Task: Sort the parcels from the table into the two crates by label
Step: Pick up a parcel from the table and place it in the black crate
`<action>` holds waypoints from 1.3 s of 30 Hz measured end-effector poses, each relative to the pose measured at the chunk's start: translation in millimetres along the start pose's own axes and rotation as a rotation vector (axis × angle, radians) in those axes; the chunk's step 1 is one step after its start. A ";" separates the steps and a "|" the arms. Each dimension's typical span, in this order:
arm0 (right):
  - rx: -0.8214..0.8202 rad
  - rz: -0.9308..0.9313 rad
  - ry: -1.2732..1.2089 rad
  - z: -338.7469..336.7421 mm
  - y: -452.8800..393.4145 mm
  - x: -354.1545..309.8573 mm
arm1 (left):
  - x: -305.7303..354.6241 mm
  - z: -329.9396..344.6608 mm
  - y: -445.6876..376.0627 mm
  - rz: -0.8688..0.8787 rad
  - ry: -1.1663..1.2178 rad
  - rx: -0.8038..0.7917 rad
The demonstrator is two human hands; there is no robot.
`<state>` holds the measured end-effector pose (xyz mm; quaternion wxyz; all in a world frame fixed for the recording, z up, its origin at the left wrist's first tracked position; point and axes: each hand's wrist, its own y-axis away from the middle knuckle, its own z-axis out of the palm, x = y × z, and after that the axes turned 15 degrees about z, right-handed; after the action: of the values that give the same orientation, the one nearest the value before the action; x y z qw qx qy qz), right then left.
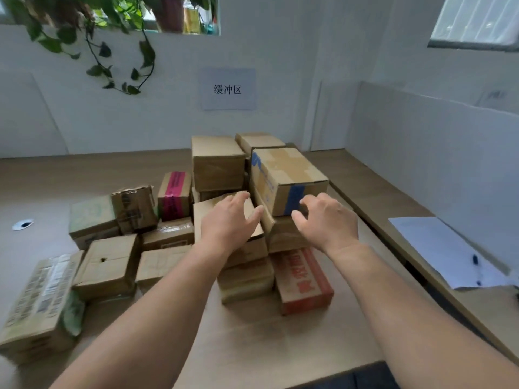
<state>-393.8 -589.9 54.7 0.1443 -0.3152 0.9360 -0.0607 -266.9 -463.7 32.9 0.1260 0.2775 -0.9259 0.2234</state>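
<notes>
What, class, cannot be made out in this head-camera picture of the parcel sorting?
- The two crates: outside the head view.
- Small print on the long cardboard parcel with the white label: too blurred to read.
- Brown cardboard parcel under the left hand: its top is mostly hidden by that hand.
- Right hand: whether its fingertips touch the blue-taped cardboard box cannot be told.

Head view looks down, close over table (pixel 280 346)

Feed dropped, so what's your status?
Left hand and right hand open, nearing blue-taped parcel atop pile. Nothing gripped. No crates visible.
</notes>
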 end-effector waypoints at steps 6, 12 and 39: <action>0.049 0.022 -0.110 0.2 -61.1 34.9 | 24.3 12.6 -45.2 -0.052 0.044 0.012; -0.058 0.121 -0.257 13.1 -106.1 40.2 | 24.5 26.5 -91.6 -0.122 0.144 -0.033; -0.791 0.246 -1.454 19.9 -140.8 66.5 | 16.1 18.2 -84.5 0.008 0.931 0.183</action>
<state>-357.5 -742.5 49.2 0.5963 -0.1989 0.5897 0.5070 -233.8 -542.9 51.9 0.5020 0.1543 -0.7484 0.4050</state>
